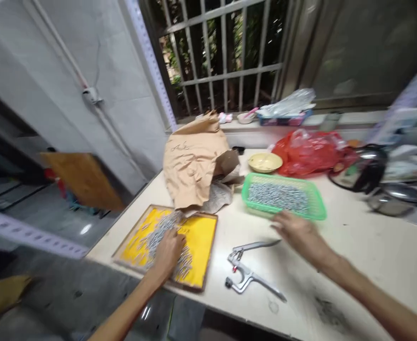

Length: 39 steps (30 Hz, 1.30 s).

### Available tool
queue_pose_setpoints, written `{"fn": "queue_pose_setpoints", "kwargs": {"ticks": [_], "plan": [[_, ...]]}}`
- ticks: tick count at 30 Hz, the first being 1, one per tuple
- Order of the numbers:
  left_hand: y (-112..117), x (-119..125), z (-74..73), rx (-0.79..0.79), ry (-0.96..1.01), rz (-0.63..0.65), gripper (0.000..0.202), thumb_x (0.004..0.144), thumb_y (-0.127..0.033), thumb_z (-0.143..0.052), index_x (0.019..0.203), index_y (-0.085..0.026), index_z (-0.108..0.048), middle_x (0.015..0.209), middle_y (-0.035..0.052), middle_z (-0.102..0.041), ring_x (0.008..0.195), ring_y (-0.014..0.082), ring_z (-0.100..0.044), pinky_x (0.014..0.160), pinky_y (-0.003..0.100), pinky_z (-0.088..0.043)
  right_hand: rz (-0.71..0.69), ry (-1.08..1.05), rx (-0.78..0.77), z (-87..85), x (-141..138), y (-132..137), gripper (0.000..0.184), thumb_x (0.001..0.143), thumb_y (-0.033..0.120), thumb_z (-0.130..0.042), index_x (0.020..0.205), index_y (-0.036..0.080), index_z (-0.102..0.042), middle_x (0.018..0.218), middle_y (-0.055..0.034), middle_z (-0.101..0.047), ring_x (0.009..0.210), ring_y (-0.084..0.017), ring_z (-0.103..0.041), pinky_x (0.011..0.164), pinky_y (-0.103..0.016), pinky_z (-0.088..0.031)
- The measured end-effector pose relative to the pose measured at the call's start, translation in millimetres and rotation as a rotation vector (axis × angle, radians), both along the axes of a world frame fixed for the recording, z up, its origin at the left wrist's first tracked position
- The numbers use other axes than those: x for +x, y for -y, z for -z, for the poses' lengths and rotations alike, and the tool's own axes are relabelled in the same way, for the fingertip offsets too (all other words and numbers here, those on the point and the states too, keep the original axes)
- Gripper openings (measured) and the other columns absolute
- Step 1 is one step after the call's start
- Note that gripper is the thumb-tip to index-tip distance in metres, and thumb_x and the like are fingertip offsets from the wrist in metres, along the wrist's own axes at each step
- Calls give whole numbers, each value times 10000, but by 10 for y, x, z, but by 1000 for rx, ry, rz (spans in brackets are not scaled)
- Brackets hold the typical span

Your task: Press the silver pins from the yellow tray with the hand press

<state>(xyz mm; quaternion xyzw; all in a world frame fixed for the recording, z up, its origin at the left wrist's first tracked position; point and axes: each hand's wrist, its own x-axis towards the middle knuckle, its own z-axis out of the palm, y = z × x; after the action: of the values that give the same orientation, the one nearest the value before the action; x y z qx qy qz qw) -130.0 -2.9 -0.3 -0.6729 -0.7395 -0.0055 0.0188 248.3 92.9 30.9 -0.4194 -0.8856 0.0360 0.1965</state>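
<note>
My left hand [168,253] rests on a heap of small silver metal parts [158,232] in a yellow tray [201,237] with a brown rim, fingers curled into the pile. My right hand [297,234] hovers over the table just in front of a green plastic basket [316,208] filled with more silver parts; its fingers are blurred by motion. Metal hand pliers [247,270] lie on the pale table [353,255] between my two hands.
A crumpled brown paper bag [194,158] stands behind the yellow tray. A yellow bowl [265,162], a red plastic bag [311,151] and dark cookware [368,170] sit at the back right. A barred window [226,57] is behind. The table's front edge is close.
</note>
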Motion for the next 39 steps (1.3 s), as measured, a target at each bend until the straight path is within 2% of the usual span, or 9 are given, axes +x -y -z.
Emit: {"fn": "queue_pose_setpoints", "kwargs": {"ticks": [4, 8, 10, 13, 18, 22, 25, 31, 39], "plan": [[-183, -117, 36, 5, 41, 62, 272, 860, -243, -402, 735, -212, -642, 887, 80, -624, 909, 236, -553, 830, 346, -423, -41, 41, -372, 128, -298, 654, 217, 931, 235, -409, 897, 212, -623, 902, -48, -605, 802, -158, -578, 708, -260, -429], [-255, -1, -126, 38, 155, 59, 247, 811, -310, -435, 734, -204, -644, 853, 84, -648, 902, 256, -570, 796, 346, -438, -54, 155, -431, 291, -381, 928, 104, 890, 232, -494, 922, 199, -586, 947, -40, -578, 790, -164, -550, 668, -275, -389], [-186, 213, -244, 23, 361, 1, 246, 790, -358, -474, 791, -198, -661, 872, 70, -673, 850, 232, -594, 763, 322, -453, -44, 203, -410, 386, -369, 953, 122, 891, 195, -481, 963, 194, -579, 957, -48, -573, 815, -174, -544, 679, -288, -374], [-25, 675, -335, -171, 846, -110, 317, 745, -457, -556, 833, -177, -677, 747, 32, -670, 617, 152, -576, 589, 250, -457, -44, 259, -406, 465, -361, 929, 140, 915, 204, -451, 930, 177, -588, 933, -62, -577, 803, -174, -536, 666, -292, -352], [160, 1298, -87, -328, 1151, -208, 329, 676, -452, -646, 756, -133, -658, 506, -40, -513, 409, 72, -425, 401, 194, -357, -45, 290, -340, 402, -304, 862, 189, 937, 191, -413, 900, 177, -598, 878, -59, -578, 756, -163, -507, 646, -299, -307], [166, 1460, 192, -326, 1177, -219, 295, 700, -433, -647, 744, -142, -631, 452, -66, -466, 351, 57, -382, 344, 178, -327, -50, 275, -282, 415, -204, 821, 200, 946, 183, -401, 898, 190, -595, 868, -46, -567, 784, -166, -492, 673, -300, -284], [129, 1496, 261, -323, 1094, -224, 261, 718, -408, -635, 728, -148, -623, 439, -67, -468, 333, 60, -385, 331, 177, -328, -62, 264, -260, 475, -152, 797, 185, 944, 175, -407, 908, 192, -588, 878, -45, -558, 811, -169, -482, 687, -308, -278], [52, 1493, 181, -434, 967, -234, 268, 725, -395, -629, 641, -142, -593, 402, -56, -467, 305, 70, -398, 328, 185, -305, -46, 243, -257, 495, -146, 803, 197, 946, 156, -387, 920, 188, -579, 891, -48, -556, 814, -175, -477, 689, -312, -284], [-51, 1458, 82, -685, 1094, -335, 299, 674, -400, -698, 647, -119, -597, 407, -74, -431, 332, 35, -345, 344, 169, -295, -38, 286, -288, 403, -153, 808, 176, 916, 114, -414, 944, 177, -576, 908, -59, -561, 770, -163, -487, 648, -303, -280]]}}
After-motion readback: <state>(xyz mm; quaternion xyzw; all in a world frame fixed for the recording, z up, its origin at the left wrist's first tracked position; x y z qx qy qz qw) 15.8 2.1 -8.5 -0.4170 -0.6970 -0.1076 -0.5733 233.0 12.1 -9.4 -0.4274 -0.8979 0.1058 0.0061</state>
